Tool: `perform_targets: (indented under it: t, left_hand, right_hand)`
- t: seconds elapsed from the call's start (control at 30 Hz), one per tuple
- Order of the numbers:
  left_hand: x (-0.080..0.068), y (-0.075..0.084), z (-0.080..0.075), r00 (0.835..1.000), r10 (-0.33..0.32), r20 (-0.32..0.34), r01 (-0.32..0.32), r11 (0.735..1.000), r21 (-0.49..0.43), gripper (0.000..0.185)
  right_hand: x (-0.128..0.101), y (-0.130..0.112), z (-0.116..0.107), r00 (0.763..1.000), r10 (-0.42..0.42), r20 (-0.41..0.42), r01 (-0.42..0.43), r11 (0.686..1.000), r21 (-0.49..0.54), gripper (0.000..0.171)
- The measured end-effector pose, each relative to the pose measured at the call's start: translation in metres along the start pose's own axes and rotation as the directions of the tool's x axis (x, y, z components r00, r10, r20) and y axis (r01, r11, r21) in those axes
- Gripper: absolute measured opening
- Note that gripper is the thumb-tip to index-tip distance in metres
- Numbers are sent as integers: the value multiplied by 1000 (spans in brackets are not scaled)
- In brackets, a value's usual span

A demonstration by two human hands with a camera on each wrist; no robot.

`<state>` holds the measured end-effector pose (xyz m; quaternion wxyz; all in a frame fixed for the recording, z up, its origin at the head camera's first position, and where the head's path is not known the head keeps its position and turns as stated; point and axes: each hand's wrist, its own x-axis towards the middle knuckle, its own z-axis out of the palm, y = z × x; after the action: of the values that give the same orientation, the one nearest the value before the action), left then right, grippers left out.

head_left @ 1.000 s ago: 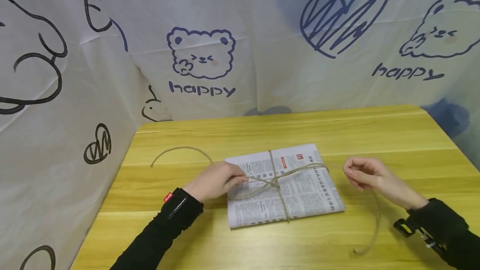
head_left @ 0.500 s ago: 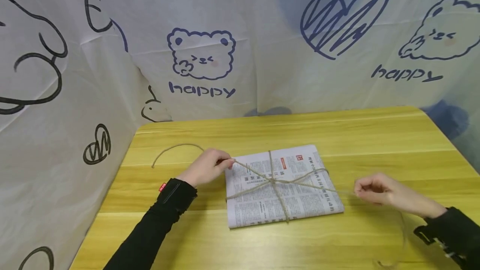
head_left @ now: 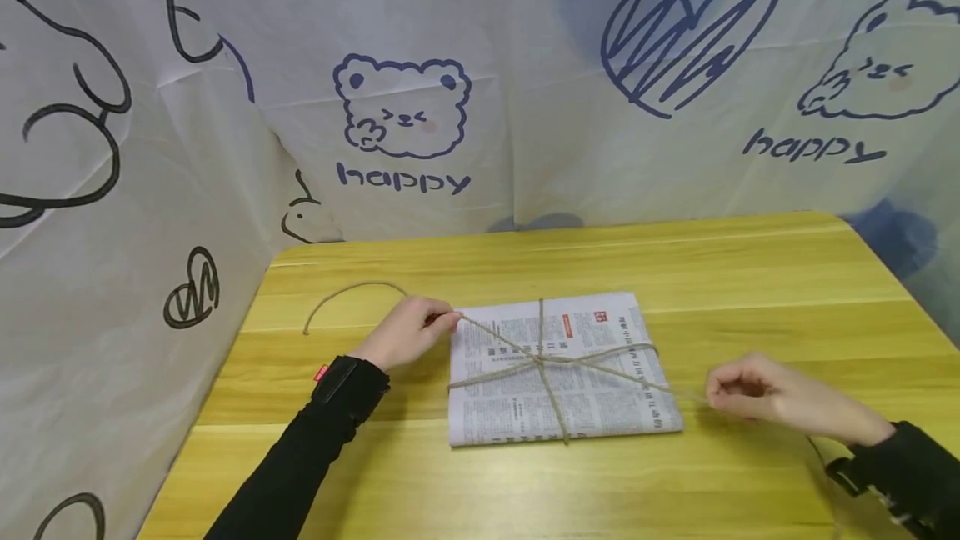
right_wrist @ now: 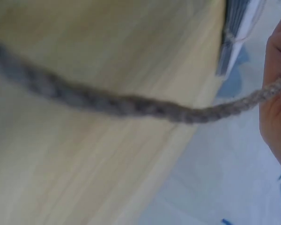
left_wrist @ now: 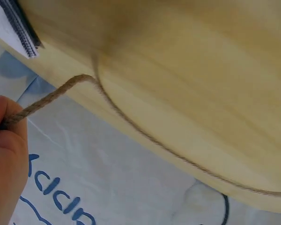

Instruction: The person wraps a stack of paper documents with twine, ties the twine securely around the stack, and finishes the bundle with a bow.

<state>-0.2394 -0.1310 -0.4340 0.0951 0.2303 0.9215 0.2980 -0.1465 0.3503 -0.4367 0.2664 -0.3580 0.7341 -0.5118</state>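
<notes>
A flat bundle of folded newspaper lies on the table, with brown twine crossed over its top and meeting near the middle. At the bundle's upper left corner, my left hand pinches one strand, pulled straight from the crossing. Beyond the fingers its tail curves over the tabletop in the left wrist view. My right hand grips the other strand off the bundle's right side, also stretched straight. A thick length of twine trails from that hand in the right wrist view.
The wooden table has a pale curtain with bear and heart drawings behind it and along its left side. The left tail's loose end lies near the table's left edge.
The hands have moved apart, the left one up and left, the right one right and down. Slack strands have drawn straight, and the crossing sits flatter. The bundle has turned slightly.
</notes>
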Motion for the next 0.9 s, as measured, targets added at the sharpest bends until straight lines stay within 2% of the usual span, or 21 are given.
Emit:
perform_targets:
  t: [0.07,0.23,0.3,0.37,0.53,0.6,0.73,0.9]
  left_hand:
    - [8,3,0,1000,2,-5,-2,1000,10,29]
    - [30,14,-2,1000,3,-6,-3,1000,30,31]
    - [39,20,-2,1000,-2,-5,2,999,45,32]
    - [48,23,-1,1000,-7,-7,7,998,69,33]
    - [64,30,9,999,-36,1,35,989,142,32]
    - [66,32,14,998,-63,13,61,986,157,31]
    - [70,32,18,993,-111,33,105,984,141,34]
    - [74,31,7,995,-73,61,66,991,113,36]
  right_hand:
    - [3,-6,6,999,-36,-10,36,999,-40,16]
    - [13,-17,27,988,-153,29,154,987,-44,20]
    - [18,-20,36,985,-167,36,168,984,-55,21]
    - [23,-22,43,980,-196,39,199,973,-113,23]
    - [32,-23,54,985,-170,1,163,945,-284,23]
    - [35,-21,58,992,-123,-4,116,942,-316,22]
    - [40,-15,65,996,-74,48,85,945,-315,20]
    - [44,-13,67,996,-71,53,83,954,-287,21]
